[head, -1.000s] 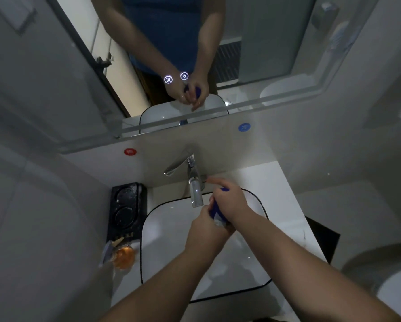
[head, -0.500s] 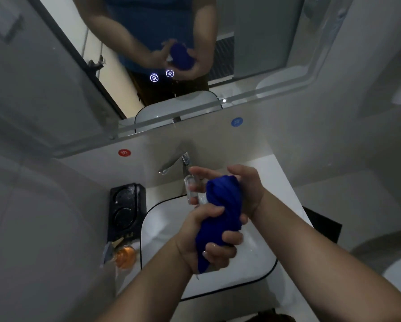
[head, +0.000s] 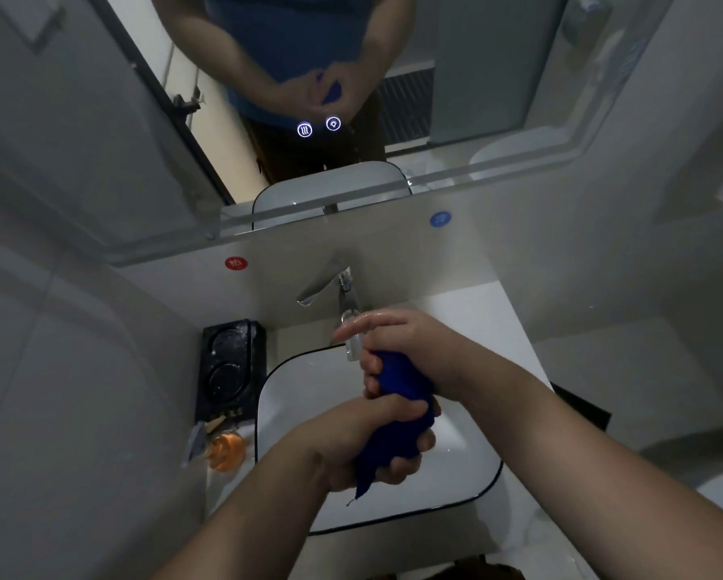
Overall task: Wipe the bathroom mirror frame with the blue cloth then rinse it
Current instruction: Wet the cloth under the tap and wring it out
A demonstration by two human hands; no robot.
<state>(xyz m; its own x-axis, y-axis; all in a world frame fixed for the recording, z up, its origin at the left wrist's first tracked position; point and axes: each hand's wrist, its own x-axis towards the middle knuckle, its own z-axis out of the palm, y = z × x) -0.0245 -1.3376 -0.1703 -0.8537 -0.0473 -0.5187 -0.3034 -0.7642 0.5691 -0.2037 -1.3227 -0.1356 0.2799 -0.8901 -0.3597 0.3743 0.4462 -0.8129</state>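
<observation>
The blue cloth (head: pixel 397 416) is bunched into a roll over the white sink basin (head: pixel 293 395). My left hand (head: pixel 364 437) grips its lower part, with a thin tail hanging below the fist. My right hand (head: pixel 397 341) grips its upper end just in front of the chrome faucet (head: pixel 343 295), index finger stretched out toward the spout. The mirror (head: pixel 309 98) hangs on the wall above, its pale frame edge (head: pixel 351 198) running across; both hands and the cloth show in its reflection.
A black tray (head: pixel 230 370) sits left of the basin, with an orange bottle (head: pixel 226 452) in front of it. Red (head: pixel 236 263) and blue (head: pixel 440 219) round stickers mark the backsplash. Two lit touch icons (head: pixel 318 126) glow on the mirror. White counter extends to the right.
The hands rose from low under the spout, the cloth came into full view, and both fists have tightened around it, the left one sliding down along the roll.
</observation>
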